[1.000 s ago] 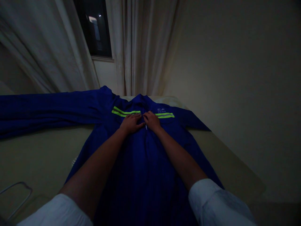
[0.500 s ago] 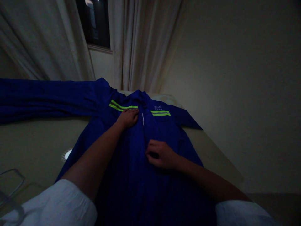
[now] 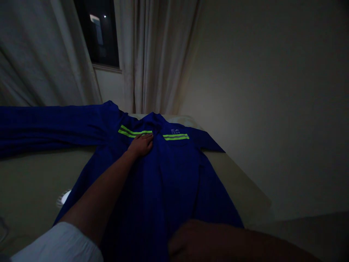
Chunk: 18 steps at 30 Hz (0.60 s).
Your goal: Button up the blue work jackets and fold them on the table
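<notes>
Jacket [image 3: 177,171] lies flat, front up, on the table [image 3: 32,174]. The collar is at the far end by the curtain [image 3: 147,65] and the hem is toward the person. It's deep blue w/ long sleeves, and the front is closed down the middle. Two neon yellow-green stripes [image 3: 135,131] cross each side of the chest, w/ a small white logo [image 3: 175,130] above the pair on the picture's right. One sleeve is stretched straight out to the picture's left across the table and runs out of frame. The other shows only a short bit at the table's right edge. The cloth looks mostly smooth, w/ faint folds lower down.

L hand [image 3: 141,144] is palm down on the chest just below the stripes, flat, fingers together, gripping nothing. R hand [image 3: 188,240] is at the btm of the frame over the lower jacket. It's dark and blurred, so can't tell if it's closed or spread.

Small pale blurred thing [image 3: 64,198] sits on the table just beside the jacket's edge.
</notes>
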Motion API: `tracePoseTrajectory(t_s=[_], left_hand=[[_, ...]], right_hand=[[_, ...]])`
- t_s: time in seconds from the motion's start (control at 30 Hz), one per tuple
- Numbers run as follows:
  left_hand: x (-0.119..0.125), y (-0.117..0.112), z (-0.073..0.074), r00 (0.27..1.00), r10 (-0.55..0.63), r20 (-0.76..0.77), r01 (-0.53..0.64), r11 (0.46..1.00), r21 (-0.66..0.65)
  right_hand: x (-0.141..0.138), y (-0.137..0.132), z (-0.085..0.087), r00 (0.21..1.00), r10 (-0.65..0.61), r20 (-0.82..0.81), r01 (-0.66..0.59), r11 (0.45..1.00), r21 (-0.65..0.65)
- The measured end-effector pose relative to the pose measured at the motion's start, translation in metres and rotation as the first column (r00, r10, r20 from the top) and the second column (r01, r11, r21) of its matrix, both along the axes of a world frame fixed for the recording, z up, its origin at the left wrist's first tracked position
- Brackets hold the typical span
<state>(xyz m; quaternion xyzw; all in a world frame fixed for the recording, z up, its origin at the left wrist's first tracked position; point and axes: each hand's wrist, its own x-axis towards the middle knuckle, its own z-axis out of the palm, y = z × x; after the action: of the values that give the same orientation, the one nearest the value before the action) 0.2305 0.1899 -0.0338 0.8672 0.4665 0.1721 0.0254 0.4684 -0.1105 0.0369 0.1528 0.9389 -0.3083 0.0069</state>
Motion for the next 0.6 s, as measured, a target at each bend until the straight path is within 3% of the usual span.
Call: tracePoseTrajectory(t_s=[0.03, 0.1, 0.2, 0.27, 0.4, 0.5, 0.6], left_hand=[[0.000, -0.001, 0.001, 1.000, -0.013, 0.001, 0.013, 1.000, 0.009], [-0.001, -0.004, 0.004, 0.999, -0.051, -0.003, 0.051, 0.999, 0.016], [-0.001, -0.007, 0.006, 0.996, -0.084, -0.020, 0.084, 0.996, 0.012], [-0.001, -0.007, 0.006, 0.995, -0.096, -0.027, 0.096, 0.995, 0.014], [0.001, -0.005, 0.004, 0.989, -0.143, -0.025, 0.144, 0.989, 0.025], [0.003, -0.004, 0.004, 0.990, -0.143, -0.016, 0.143, 0.989, 0.040], [0.003, -0.005, 0.006, 0.992, -0.123, -0.010, 0.124, 0.991, 0.056]], right_hand=[[0.002, 0.018, 0.005, 0.999, -0.041, -0.035, 0.042, 0.999, 0.025], [0.008, 0.063, 0.009, 0.958, -0.265, -0.111, 0.276, 0.956, 0.097], [0.022, 0.132, -0.003, 0.752, -0.628, -0.200, 0.659, 0.722, 0.214], [0.031, 0.165, -0.019, 0.670, -0.722, -0.172, 0.736, 0.616, 0.281], [0.040, 0.191, -0.042, 0.682, -0.727, -0.083, 0.697, 0.611, 0.376], [0.039, 0.206, -0.038, 0.727, -0.683, -0.074, 0.649, 0.648, 0.398], [0.031, 0.246, -0.026, 0.723, -0.686, -0.078, 0.658, 0.650, 0.380]])
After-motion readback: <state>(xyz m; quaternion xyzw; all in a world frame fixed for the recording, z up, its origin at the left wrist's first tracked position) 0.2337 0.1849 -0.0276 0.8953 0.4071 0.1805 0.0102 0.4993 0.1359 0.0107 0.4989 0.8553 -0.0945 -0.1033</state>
